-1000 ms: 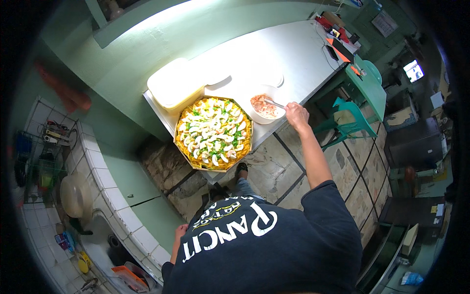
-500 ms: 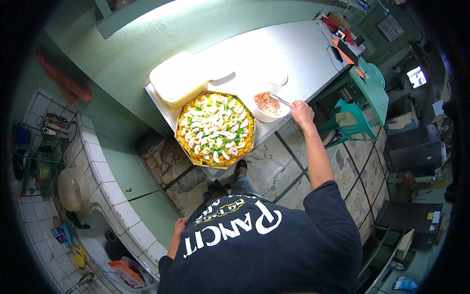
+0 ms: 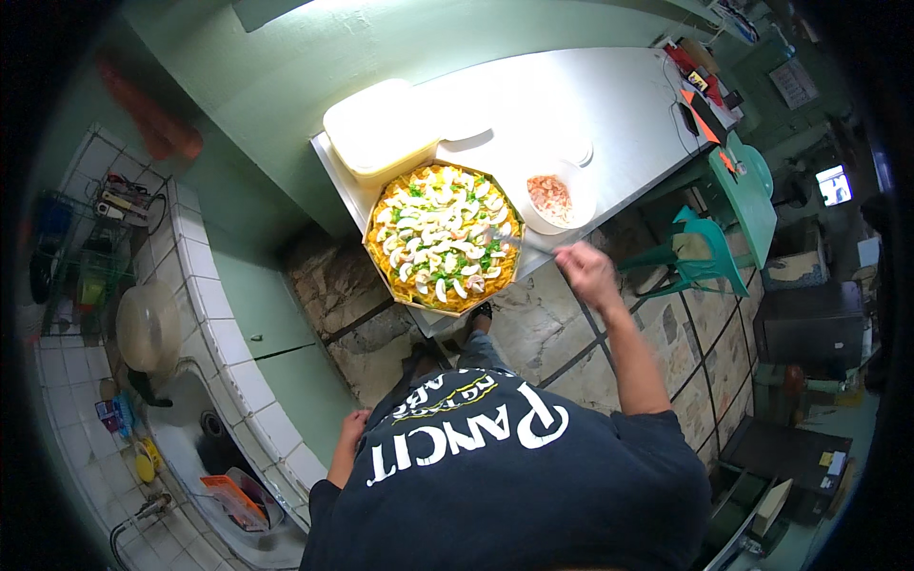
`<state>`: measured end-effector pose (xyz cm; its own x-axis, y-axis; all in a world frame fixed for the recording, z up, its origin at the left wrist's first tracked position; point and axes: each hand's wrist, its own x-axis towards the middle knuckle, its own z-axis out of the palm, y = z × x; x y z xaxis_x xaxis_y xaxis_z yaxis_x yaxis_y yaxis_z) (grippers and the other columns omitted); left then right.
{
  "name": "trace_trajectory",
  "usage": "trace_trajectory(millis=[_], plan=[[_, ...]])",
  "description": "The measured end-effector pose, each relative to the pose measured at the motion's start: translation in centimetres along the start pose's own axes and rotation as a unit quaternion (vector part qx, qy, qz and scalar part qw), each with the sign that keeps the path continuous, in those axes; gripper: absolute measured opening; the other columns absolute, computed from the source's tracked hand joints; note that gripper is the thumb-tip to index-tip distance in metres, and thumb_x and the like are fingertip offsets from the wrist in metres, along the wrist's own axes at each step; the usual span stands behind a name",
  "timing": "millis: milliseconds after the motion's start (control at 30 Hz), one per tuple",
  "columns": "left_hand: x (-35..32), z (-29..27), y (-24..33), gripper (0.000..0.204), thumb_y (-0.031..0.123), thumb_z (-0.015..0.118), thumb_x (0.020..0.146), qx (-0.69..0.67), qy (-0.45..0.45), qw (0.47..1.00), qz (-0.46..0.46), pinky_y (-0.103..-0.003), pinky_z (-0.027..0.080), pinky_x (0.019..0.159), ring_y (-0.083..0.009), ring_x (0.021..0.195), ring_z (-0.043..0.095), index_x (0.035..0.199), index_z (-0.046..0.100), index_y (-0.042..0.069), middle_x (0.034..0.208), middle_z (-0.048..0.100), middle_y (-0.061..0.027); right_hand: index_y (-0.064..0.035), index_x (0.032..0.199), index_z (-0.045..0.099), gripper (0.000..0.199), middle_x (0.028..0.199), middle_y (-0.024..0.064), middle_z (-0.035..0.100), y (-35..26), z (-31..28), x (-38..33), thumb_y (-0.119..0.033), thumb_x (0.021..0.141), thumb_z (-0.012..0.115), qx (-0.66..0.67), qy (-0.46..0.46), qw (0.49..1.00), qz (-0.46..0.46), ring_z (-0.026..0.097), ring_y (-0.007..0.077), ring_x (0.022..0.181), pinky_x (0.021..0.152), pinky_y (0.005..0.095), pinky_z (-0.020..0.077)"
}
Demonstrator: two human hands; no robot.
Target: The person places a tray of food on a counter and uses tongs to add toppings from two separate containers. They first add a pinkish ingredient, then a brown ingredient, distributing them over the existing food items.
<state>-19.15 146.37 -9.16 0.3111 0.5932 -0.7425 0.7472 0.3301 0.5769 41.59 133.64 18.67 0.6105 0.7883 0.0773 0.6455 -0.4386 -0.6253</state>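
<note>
My right hand (image 3: 587,273) is closed round the handle of a metal utensil (image 3: 535,244), probably a spoon. Its blurred far end lies over the right edge of an eight-sided tray of yellow noodles (image 3: 400,257), topped with white egg slices and chopped green leaves. Just beyond my right hand is a white bowl (image 3: 583,205) holding small pinkish pieces, whose kind I cannot make out. My left hand (image 3: 356,423) hangs low beside my dark shirt, away from the table. The shirt partly covers it, and its fingers are too small and hidden to read.
A pale yellow lidded tub (image 3: 376,143) stands behind the tray against the wall. The white table (image 3: 609,105) runs to the far right, near a green chair (image 3: 705,252). A tiled counter (image 3: 233,347) with a sink (image 3: 190,447) lies on the left.
My right hand has moved the utensil from inside the bowl toward me and over the tray's right edge. The whole scene has shifted slightly right in view. My left hand stays low.
</note>
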Motion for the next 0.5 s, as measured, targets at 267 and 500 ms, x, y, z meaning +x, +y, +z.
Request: trace_trajectory(millis=[267,500], plan=[[0.6,0.2,1.6,0.022,0.022,0.059,0.091,-0.021,-0.015,0.999,-0.039,-0.031,0.048,0.067,-0.0150,0.074,0.060,0.098,0.071,0.004,0.084,0.068,-0.0047,-0.0102,0.094,0.070,0.018,0.087,0.0087,0.065,-3.1,5.2,-3.5,-0.024,0.092,0.059,-0.064,-0.076,0.992,-0.081,0.065,0.0292,0.076,0.065,0.0389,0.0511],[3.0,-1.0,0.2,0.024,0.025,0.059,0.091,-0.078,-0.059,0.994,-0.053,-0.031,0.048,0.063,-0.0153,0.070,0.061,0.099,0.071,0.005,0.080,0.068,-0.0053,-0.0009,0.092,0.068,0.027,0.077,0.0156,0.061,2.4,-0.4,0.5,-0.025,0.095,0.057,0.054,0.124,0.991,-0.011,0.060,0.0258,0.067,0.061,0.0372,0.0472]])
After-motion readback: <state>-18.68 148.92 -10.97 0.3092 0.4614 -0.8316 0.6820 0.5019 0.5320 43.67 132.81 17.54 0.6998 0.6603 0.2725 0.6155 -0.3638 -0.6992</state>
